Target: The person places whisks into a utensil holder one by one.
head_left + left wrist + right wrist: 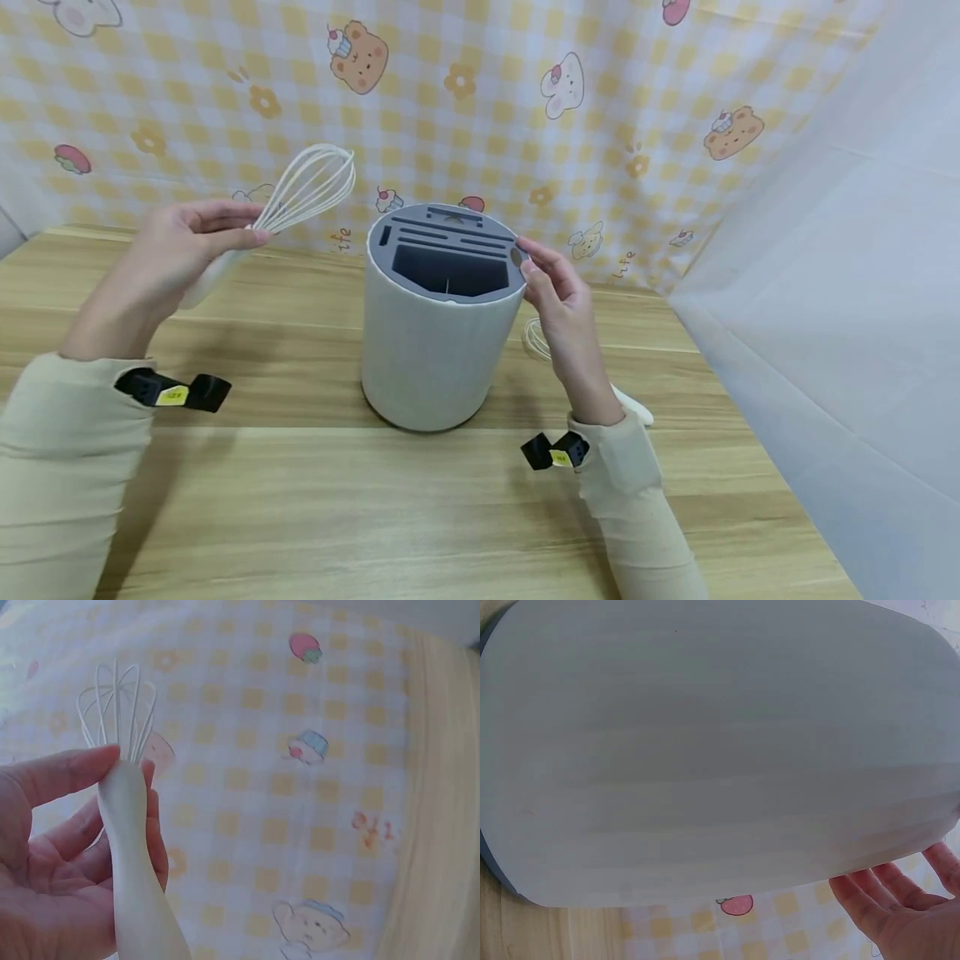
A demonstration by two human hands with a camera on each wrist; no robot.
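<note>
Left hand [176,252] pinches whisk [124,814] at neck [124,771], held up left of holder [433,362], above table [337,517]. Looks light to me; smooth handle [141,900] could slip, thin wires [115,697] probably springy, easily bent. I'd grip handle, spare wires. Right hand [566,312], fingers [860,904] loosely extended, rests against holder's rim [450,302]; holder seems rigid, probably stable upright.

Homelike curtained nook: gingham cloth [495,125], white sheet [840,250], wooden table [337,517].

whisk [124,817] and canister [431,358] look smooth plastic, the slotted insert [385,258] matt — tabletop [337,508] wood-grained, curtain [487,125] cloth.
</note>
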